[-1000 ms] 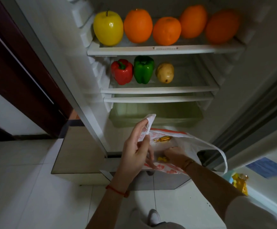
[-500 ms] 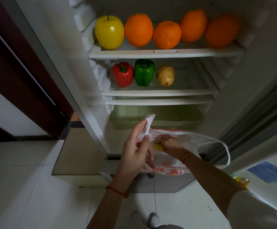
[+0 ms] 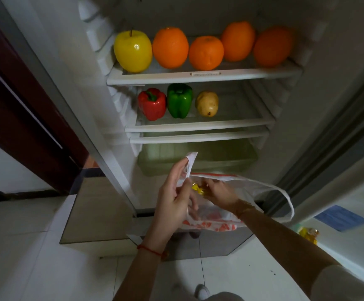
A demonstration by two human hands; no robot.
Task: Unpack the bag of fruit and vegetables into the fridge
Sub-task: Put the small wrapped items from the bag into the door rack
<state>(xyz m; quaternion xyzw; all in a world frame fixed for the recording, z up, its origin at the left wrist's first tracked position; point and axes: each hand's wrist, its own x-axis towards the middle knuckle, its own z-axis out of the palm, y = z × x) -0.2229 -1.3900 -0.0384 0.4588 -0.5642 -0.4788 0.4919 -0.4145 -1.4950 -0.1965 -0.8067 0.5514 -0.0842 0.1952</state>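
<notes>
A: Our right hand (image 3: 217, 190) is at the mouth of the plastic bag (image 3: 211, 218), fingers pinched on a small yellow item (image 3: 197, 188). It is too small for us to name, maybe a wrapped thing rather than fruit.

B: And our left hand (image 3: 172, 198), just beside it, grips the bag's near handle (image 3: 188, 161) and holds the mouth open. The far handle (image 3: 285, 198) hangs loose beyond the right wrist.

A: So we judge we are mid-retrieval: lifting one of the last pieces out. The bag looks nearly flat, so little seems left in it.

B: Next we need to clear the rim and carry the piece up and forward. Straight ahead of the hands is the green crisper drawer (image 3: 198, 157). Above that, the middle shelf (image 3: 200, 127) holds a red pepper (image 3: 151, 104), a green pepper (image 3: 179, 100) and a potato (image 3: 207, 103), with bare room farther right.

A: The top shelf (image 3: 202, 77), highest above us, is filled across: a yellow apple (image 3: 132, 53) and four oranges (image 3: 206, 52). We'd pick the middle shelf.

B: Any writing? The bag carries orange print, but we cannot read it. The top shelf's front edge has a small label, also illegible, and so is the blue sticker (image 3: 342, 217) far off to the right of our right arm.
</notes>
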